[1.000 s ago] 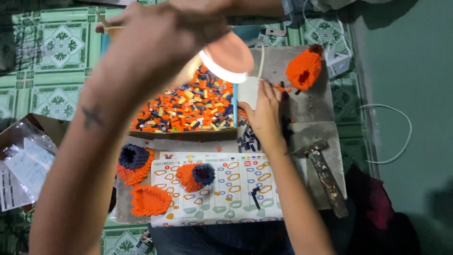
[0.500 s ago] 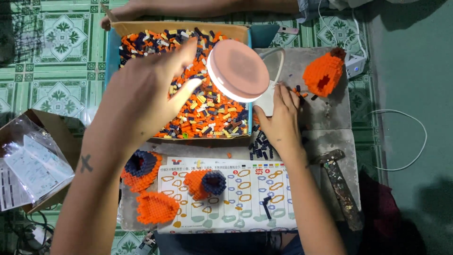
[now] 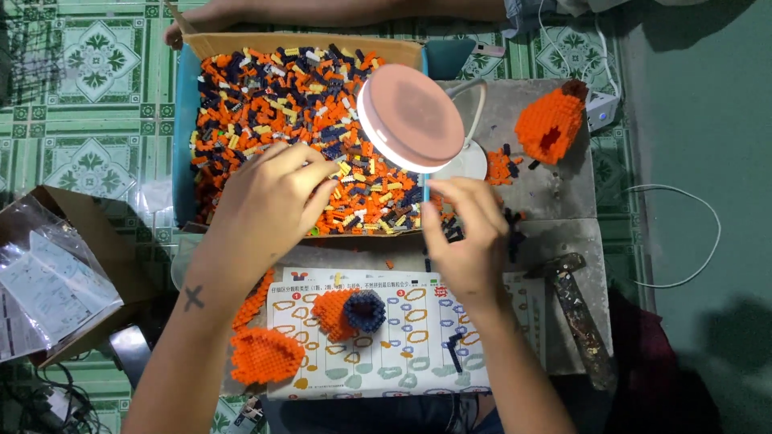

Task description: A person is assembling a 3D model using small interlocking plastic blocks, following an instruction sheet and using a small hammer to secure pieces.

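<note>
From the head camera, a printed instruction sheet [image 3: 402, 345] with coloured outlines is lying below a cardboard box [image 3: 305, 44] that is holding orange, dark blue and yellow bricks [image 3: 265, 104]. The left hand [image 3: 269, 197] is resting on the bricks with fingers curled; whether it is grasping one is unclear. The right hand [image 3: 466, 233] is pinching something small under the round lamp [image 3: 410, 116], just beside the box.

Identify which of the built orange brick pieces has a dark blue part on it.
The piece on the instruction sheet, the orange and dark blue build. The flat piece beside it and the piece beside the lamp show only orange.
</note>
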